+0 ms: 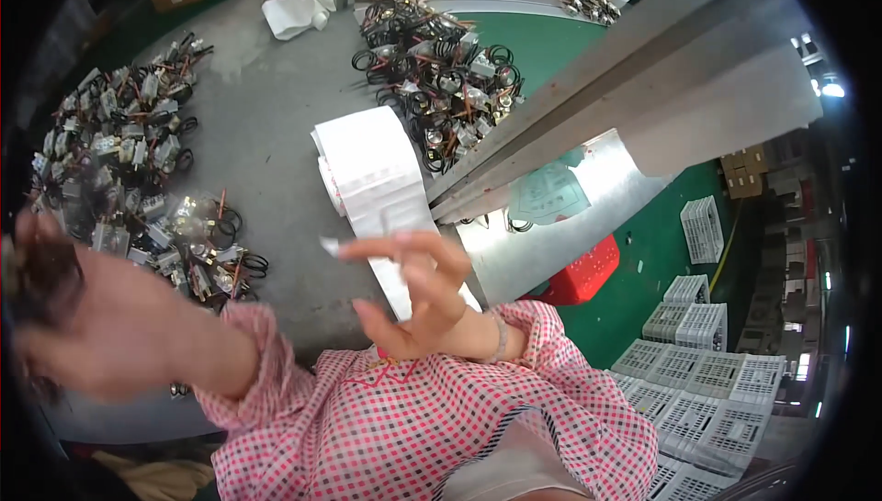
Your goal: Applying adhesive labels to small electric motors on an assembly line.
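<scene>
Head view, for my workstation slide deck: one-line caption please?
Right hand pinches a small label beside a white label roll; blurred left hand raised near piled wired components.

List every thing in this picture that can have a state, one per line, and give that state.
Right hand: raised, fingers spread, pinching a small white label.
Left hand: lifted close to the camera, blurred, grip unclear.
White roll of paper labels: partly unrolled, strip trailing toward the right hand.
Black wired metal parts: heaped loose on the grey table.
White plastic crates: empty, on the floor.
</scene>
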Demonstrator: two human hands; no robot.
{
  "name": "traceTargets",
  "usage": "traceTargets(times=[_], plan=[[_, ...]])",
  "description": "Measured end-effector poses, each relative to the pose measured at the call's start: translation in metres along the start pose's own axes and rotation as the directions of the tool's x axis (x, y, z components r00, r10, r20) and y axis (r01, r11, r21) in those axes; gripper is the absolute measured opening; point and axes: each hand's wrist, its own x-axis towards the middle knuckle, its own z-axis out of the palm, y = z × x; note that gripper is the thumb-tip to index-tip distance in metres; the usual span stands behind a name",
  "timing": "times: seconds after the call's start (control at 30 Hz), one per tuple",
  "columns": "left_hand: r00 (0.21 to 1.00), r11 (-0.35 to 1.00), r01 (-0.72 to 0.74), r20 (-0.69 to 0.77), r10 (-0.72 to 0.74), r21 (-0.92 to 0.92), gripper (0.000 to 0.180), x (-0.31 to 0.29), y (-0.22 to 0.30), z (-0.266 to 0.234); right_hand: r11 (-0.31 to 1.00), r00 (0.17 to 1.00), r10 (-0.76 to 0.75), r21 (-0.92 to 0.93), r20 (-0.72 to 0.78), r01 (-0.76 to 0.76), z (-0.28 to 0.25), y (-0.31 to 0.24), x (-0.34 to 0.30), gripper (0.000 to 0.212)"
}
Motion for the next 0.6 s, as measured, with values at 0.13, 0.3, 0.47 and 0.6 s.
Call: traceTargets(times=[0.13,0.3,0.47,0.6], plan=[[0.896,0.788,-0.436,0.287,0.338,0.433,0.030,-0.031,-0.075,0.065,0.978,0.993,0.097,-0.191,0.073,-0.082,-0.026,-0.005,-0.036,0.065],[0.713,0.942,-0.273,0.698,0.061,0.196,0.041,-0.156,-0.156,0.131,0.977,0.986,0.154,-0.142,-0.059,-0.161,-0.048,-0.008,-0.059,0.067],[-0.040,0.901,-0.348,0.956,-0.292,0.261,0.056,-0.233,-0.165,0.099,0.969,0.979,0.187,-0.150,-0.084,-0.197,-0.047,-0.013,-0.060,0.069],[-0.090,0.884,-0.466,0.996,-0.019,-0.025,0.047,-0.228,-0.187,0.093,0.978,0.978,0.202,-0.040,-0.055,-0.205,-0.037,-0.012,-0.054,0.071]])
